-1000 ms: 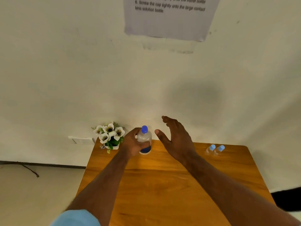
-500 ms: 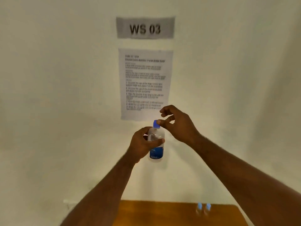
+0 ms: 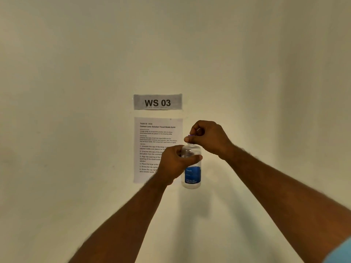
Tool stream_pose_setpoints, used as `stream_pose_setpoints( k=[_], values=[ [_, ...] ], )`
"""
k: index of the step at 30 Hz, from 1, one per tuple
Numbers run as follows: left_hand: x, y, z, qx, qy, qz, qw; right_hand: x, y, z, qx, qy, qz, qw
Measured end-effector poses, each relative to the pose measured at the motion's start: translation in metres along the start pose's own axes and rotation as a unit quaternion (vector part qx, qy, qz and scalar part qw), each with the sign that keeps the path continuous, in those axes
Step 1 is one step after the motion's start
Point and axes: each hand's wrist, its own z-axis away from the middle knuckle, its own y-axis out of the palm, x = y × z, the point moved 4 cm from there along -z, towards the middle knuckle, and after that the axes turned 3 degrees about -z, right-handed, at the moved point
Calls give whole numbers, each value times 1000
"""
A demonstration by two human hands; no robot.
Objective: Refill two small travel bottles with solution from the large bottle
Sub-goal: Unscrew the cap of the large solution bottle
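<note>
While my left hand [image 3: 173,161] grips the large bottle [image 3: 191,168] at frame centre, my right hand [image 3: 206,135] pinches its cap [image 3: 190,136]: uncapping, I judge. Next, I set the cap down.

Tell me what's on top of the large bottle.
The right hand pinches a blue cap over the large bottle, which the left hand grips. Fingers cover most of the cap; whether it's off is unclear.

Clear glossy plastic bottle [image 3: 191,168], prob. matt paper sheet [image 3: 152,133]
</note>
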Motion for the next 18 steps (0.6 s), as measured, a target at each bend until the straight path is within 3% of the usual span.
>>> stream_pose_setpoints(
  k=[10, 15, 18],
  values=[
    [-26, 1, 2, 5, 11, -19, 1000, 5, -18, 5, 72, 14, -122, 990],
    [-38, -2, 9, 5, 12, -21, 1000, 16, -26, 7, -6, 1, -95, 995],
    [-41, -5, 12, -4, 5, -11, 1000, 22, -23, 11, -9, -11, -100, 995]
  ],
)
